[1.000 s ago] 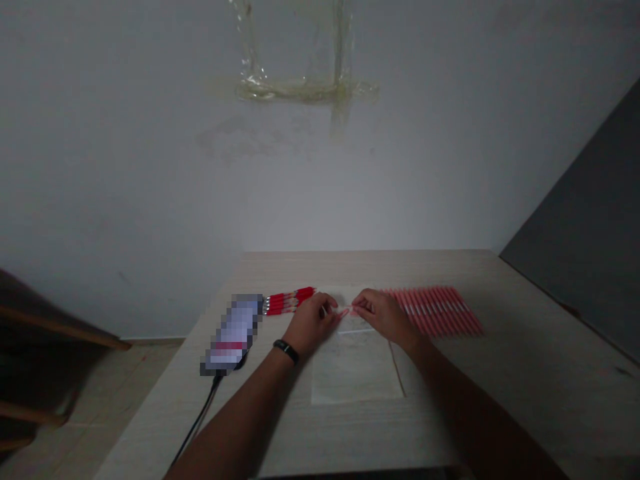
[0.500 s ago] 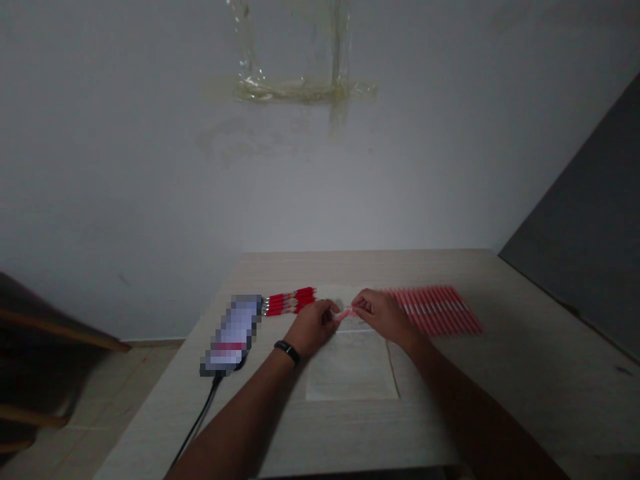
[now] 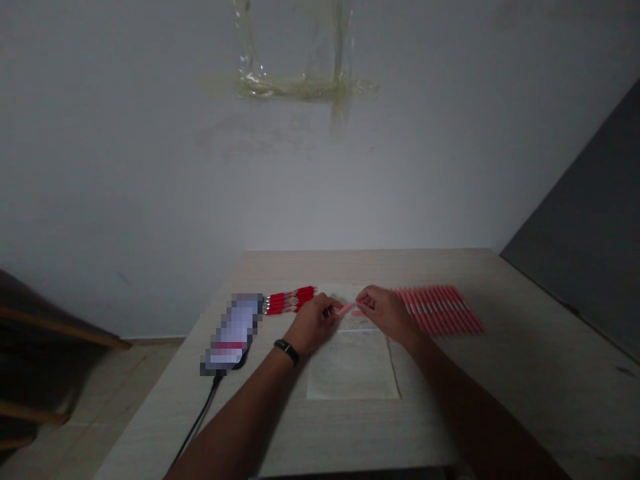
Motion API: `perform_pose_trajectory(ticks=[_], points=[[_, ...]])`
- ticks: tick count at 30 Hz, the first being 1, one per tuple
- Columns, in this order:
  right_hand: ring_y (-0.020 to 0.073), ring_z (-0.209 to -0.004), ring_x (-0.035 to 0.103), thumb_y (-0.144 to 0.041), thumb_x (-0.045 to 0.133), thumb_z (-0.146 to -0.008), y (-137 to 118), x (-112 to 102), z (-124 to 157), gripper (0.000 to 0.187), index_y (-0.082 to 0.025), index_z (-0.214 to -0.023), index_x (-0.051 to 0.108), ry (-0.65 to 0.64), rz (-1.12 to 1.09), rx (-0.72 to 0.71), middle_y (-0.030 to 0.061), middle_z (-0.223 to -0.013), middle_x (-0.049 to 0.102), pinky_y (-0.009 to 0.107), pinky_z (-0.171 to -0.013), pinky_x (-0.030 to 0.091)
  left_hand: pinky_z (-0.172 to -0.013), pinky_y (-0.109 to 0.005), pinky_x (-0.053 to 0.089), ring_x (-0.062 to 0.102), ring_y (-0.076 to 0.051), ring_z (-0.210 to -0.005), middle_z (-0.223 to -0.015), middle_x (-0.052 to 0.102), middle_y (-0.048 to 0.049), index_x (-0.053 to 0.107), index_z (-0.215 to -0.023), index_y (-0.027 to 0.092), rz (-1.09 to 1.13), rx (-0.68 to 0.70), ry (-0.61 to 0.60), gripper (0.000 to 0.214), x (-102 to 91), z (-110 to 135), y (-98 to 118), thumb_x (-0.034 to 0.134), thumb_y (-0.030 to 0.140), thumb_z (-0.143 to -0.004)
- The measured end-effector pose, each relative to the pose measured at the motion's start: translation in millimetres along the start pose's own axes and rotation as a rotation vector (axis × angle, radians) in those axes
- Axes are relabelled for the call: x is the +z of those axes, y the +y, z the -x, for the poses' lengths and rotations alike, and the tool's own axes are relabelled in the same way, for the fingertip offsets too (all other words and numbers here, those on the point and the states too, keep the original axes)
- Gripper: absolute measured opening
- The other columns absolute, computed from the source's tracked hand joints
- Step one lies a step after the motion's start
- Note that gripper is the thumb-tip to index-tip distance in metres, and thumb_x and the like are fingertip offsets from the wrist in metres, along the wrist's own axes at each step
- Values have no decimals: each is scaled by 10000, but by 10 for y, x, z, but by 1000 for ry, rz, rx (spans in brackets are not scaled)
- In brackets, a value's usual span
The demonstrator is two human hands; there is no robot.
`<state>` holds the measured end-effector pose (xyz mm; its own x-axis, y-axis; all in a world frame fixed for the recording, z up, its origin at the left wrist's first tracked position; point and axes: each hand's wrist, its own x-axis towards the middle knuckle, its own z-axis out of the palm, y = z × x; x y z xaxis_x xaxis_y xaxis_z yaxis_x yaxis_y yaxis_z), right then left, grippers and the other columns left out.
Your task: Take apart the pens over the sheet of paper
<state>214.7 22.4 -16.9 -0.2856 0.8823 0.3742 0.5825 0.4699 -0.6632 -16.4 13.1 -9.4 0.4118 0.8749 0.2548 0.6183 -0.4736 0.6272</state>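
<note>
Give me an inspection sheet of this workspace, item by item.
Surface: pale wood-grain table, with a pale sheet lying on it.
Job's things: thin pink stick; bundle of red pens; row of pinkish-red pens.
Clutter: phone, its screen pixelated, at the table's left.
Hands: left hand, wearing a black wristband, and right hand both hold the stick.
Cables: black cable runs from the phone over the table edge.
Surroundings: tape on the pale wall; dark panel at right.
</note>
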Motion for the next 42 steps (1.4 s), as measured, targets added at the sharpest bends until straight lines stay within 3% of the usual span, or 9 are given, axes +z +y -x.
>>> perform_pose_trajectory(ticks=[4,10,16,20,28,32,37,42], points=[[148,-752,633,-189,676,-872,-34,-4,-4,45,-196,-913,692,-38,-23,-33,22,-856,688,251,-665,465,-707,-266,447,598,-178,-806,-924,690,-70,725,-1037,182,19,15,-30,213,0,-2,17,604,195,-861],[153,-785,650,-178,638,-882,-69,2,2,244,-220,-1117,687,-59,-94,-47,35,-952,713,255,-685,493,-710,-267,453,611,-179,-815,-965,715,-75,718,-1019,177,78,9,-3,195,0,-3,48,632,180,-844],[140,-723,620,-198,608,-902,-61,-12,-2,214,-217,-1100,689,13,-52,-18,21,-871,694,257,-685,486,-658,-240,448,618,-152,-774,-911,708,-41,678,-1116,190,177,-24,77,285,-5,-16,32,648,178,-832],[134,-705,616,-175,609,-892,-62,-24,-2,194,-210,-1065,690,11,-30,-28,15,-854,690,258,-683,483,-649,-239,453,630,-152,-776,-873,701,-39,646,-1031,170,230,-33,106,190,-21,-25,41,620,187,-843],[154,-763,657,-172,629,-881,-56,-24,3,138,-208,-996,696,-18,-18,-35,28,-896,715,270,-698,495,-661,-247,448,619,-161,-776,-854,700,-47,662,-895,171,160,-23,50,119,5,-3,44,612,139,-791],[154,-766,649,-178,623,-892,-47,-56,-1,103,-205,-957,697,-26,7,-47,29,-897,710,267,-701,482,-671,-245,449,613,-157,-782,-873,698,-49,681,-954,168,187,-11,69,149,-24,-7,62,605,164,-825],[157,-748,636,-217,633,-901,-21,-174,0,78,-195,-887,707,-163,63,-99,30,-847,694,256,-671,451,-655,-253,443,596,-157,-765,-896,691,-63,688,-1124,171,159,-4,68,277,-45,-11,40,564,303,-914],[147,-641,612,-224,657,-868,51,-259,24,74,-189,-837,714,-339,109,-113,11,-738,670,239,-580,401,-625,-246,441,606,-144,-693,-827,687,-39,597,-1243,159,215,-82,59,404,-16,6,-9,636,284,-861]])
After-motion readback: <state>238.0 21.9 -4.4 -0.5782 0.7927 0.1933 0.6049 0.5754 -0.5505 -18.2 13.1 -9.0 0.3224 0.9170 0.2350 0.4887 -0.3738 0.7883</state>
